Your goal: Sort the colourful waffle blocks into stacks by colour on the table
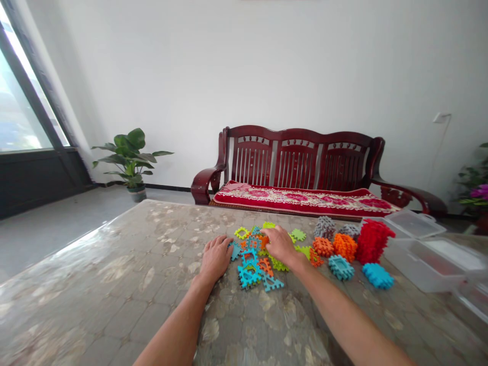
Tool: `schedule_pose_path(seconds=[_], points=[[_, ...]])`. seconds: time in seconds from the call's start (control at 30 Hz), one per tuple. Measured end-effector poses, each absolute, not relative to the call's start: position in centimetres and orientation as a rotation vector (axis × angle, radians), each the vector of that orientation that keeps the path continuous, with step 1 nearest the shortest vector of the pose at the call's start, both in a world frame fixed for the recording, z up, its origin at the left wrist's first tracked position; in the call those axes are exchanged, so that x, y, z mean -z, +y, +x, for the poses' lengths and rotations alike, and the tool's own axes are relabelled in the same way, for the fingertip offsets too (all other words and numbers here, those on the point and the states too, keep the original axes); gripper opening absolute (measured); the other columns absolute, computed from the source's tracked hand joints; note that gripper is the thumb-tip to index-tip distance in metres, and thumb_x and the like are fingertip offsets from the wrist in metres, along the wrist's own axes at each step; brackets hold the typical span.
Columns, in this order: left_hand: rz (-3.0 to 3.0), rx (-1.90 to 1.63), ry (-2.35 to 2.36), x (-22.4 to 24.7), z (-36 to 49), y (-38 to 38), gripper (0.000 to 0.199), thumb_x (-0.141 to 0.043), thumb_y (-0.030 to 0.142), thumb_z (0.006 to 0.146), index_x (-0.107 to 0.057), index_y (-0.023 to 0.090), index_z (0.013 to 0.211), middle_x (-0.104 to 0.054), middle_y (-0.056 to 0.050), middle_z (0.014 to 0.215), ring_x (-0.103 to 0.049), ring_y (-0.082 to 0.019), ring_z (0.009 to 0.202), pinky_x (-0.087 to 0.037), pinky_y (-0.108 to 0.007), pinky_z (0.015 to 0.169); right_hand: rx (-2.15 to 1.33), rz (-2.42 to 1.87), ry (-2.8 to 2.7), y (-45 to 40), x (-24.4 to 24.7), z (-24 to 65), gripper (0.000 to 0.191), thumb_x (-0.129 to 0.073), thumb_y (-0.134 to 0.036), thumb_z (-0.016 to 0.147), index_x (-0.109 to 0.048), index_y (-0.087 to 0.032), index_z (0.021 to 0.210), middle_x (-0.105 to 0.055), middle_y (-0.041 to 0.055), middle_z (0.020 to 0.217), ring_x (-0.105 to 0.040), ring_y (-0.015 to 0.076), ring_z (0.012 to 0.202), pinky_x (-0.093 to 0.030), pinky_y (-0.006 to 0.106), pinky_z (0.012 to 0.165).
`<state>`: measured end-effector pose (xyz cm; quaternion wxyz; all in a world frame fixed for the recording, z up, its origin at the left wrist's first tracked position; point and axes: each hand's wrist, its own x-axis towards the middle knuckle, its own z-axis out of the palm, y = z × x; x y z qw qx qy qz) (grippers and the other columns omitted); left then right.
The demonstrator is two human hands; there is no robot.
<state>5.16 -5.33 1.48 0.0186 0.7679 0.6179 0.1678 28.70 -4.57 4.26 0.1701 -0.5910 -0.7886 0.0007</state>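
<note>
My left hand [216,255] lies flat on the table at the left edge of a loose pile of toothed plastic building pieces. Its fingertips are beside a blue-grey piece [235,250]. Over the right side of the pile is my right hand [281,245], its index finger stretched toward a small teal piece [256,230] and its fingers apart. Part of an orange piece [264,240] shows under that hand. Nearer to me lie a bright blue square piece [249,276], an orange triangle [266,265] and a grey-blue triangle [272,283]. Lime pieces [279,264] are partly hidden by my right hand.
Right of the pile stand sorted stacks: red [372,240], orange [345,247], grey [324,227], teal [341,267] and blue [377,276]. Clear plastic boxes [423,269] sit at the table's right. Beyond the patterned table [152,284] are a wooden bench [295,157] and a potted plant [133,157].
</note>
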Motion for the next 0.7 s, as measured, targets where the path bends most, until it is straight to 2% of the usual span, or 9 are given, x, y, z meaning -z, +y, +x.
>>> schedule_pose_path(seconds=[0.13,0.2,0.33,0.47,0.6,0.7], points=[[2.380,-0.502,1.922,-1.6,5.2,-5.4,0.040,-0.040,0.033,0.097,-0.064,0.027,0.128,-0.060,-0.007,0.140,-0.051,-0.024,0.131,-0.035,-0.041,0.110,-0.017,-1.606,-2.042,-5.5,-4.4,30.0,0.037,-0.052,-0.008,0.080,-0.074,-0.028,0.103,-0.074,0.0021,0.105,-0.062,0.0206,0.103,-0.046,0.032,0.092],[2.377,-0.495,1.924,-1.6,5.2,-5.4,0.040,-0.040,0.033,0.097,-0.064,0.027,0.129,-0.059,-0.007,0.141,-0.051,-0.024,0.131,-0.035,-0.041,0.110,-0.034,-1.555,-1.934,-6.1,-4.1,31.4,0.037,-0.049,-0.007,0.081,-0.075,-0.026,0.100,-0.073,0.0030,0.103,-0.064,0.0198,0.102,-0.047,0.032,0.092],[2.384,-0.501,1.909,-1.5,5.2,-5.2,0.042,-0.038,0.033,0.098,-0.063,0.025,0.130,-0.059,-0.008,0.141,-0.050,-0.026,0.132,-0.035,-0.042,0.111,-0.116,-1.497,-1.824,-7.4,-2.3,35.2,0.050,-0.044,0.001,0.071,-0.074,-0.023,0.103,-0.073,0.0043,0.105,-0.066,0.0193,0.102,-0.049,0.035,0.096],[2.388,-0.522,1.907,-1.1,5.1,-5.0,0.042,-0.038,0.033,0.097,-0.064,0.025,0.129,-0.059,-0.008,0.141,-0.051,-0.026,0.131,-0.034,-0.043,0.111,-0.192,-1.550,-1.704,-8.6,-0.4,37.7,0.059,-0.040,0.002,0.067,-0.071,-0.020,0.112,-0.072,0.0064,0.111,-0.068,0.0190,0.100,-0.053,0.036,0.094],[2.393,-0.531,1.904,-0.8,4.9,-4.7,0.042,-0.038,0.033,0.097,-0.064,0.026,0.129,-0.059,-0.008,0.141,-0.051,-0.025,0.131,-0.034,-0.042,0.111,-0.093,-1.619,-1.692,-9.8,-0.5,38.0,0.050,-0.043,-0.006,0.074,-0.068,-0.018,0.116,-0.071,0.0080,0.116,-0.063,0.0222,0.113,-0.047,0.040,0.103],[2.397,-0.540,1.905,-0.5,4.8,-4.6,0.042,-0.037,0.034,0.097,-0.065,0.027,0.128,-0.060,-0.007,0.140,-0.051,-0.025,0.131,-0.035,-0.042,0.111,-0.022,-1.644,-1.825,-10.5,-1.5,37.7,0.048,-0.053,-0.018,0.077,-0.064,-0.018,0.123,-0.069,0.0094,0.121,-0.061,0.0254,0.115,-0.044,0.042,0.105]])
